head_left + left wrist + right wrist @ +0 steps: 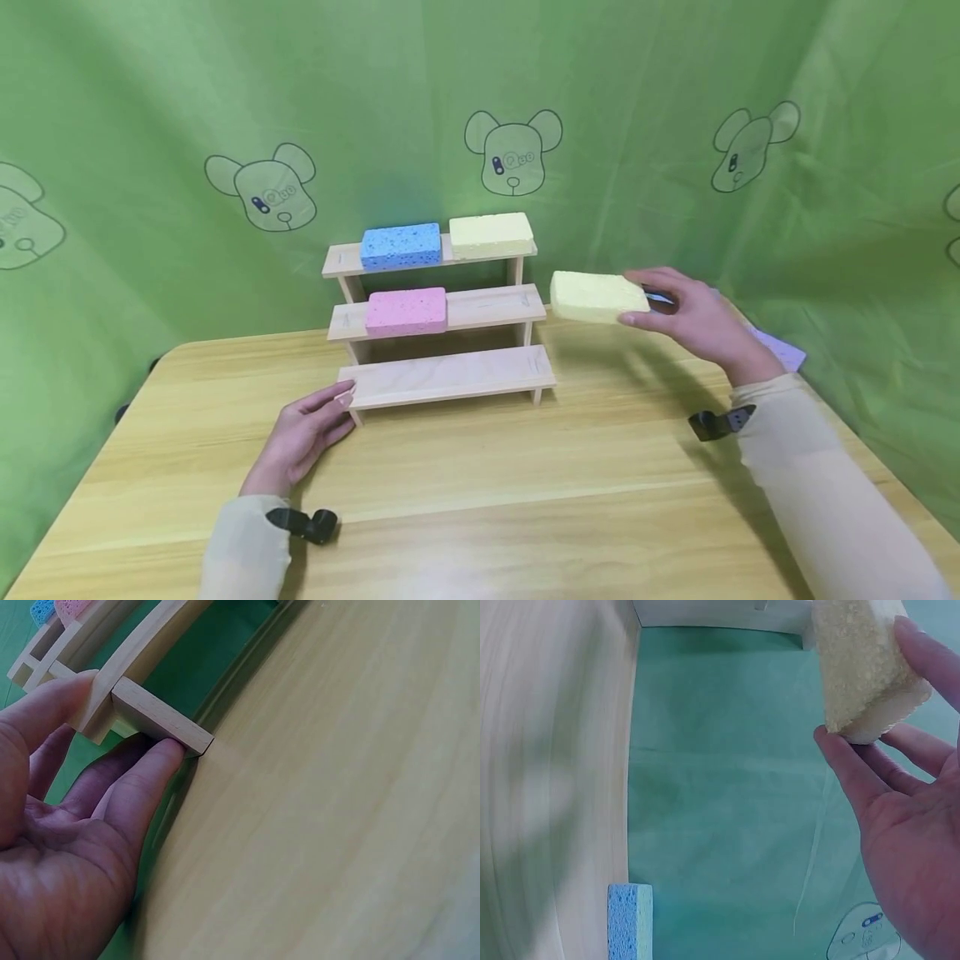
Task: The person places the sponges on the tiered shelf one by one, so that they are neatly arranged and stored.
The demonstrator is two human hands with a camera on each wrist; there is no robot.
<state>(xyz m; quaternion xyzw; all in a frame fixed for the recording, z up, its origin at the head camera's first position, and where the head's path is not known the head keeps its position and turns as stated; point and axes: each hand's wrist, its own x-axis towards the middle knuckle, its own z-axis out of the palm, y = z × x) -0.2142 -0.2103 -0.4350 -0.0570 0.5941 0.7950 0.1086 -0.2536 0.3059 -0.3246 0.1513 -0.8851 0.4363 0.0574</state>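
Observation:
My right hand (693, 321) pinches a pale yellow sponge (596, 296) by its right end, thumb on the near side. The sponge is held in the air just right of a three-step wooden display stand (450, 377). In the right wrist view the thumb and fingertips grip the sponge (866, 664) from opposite sides. My left hand (307, 433) holds the left end of the stand's lowest step. Its thumb lies at the board's end and its fingers press the leg (161, 716). The top step carries a blue sponge (401, 247) and another yellow sponge (491, 236); a pink sponge (407, 311) lies on the middle step.
On the table's right side lies a lilac sponge (782, 350), partly hidden by my right arm. Another blue sponge (630, 922) shows low in the right wrist view. A green curtain (630, 100) with bear-head prints hangs behind the wooden table (480, 517).

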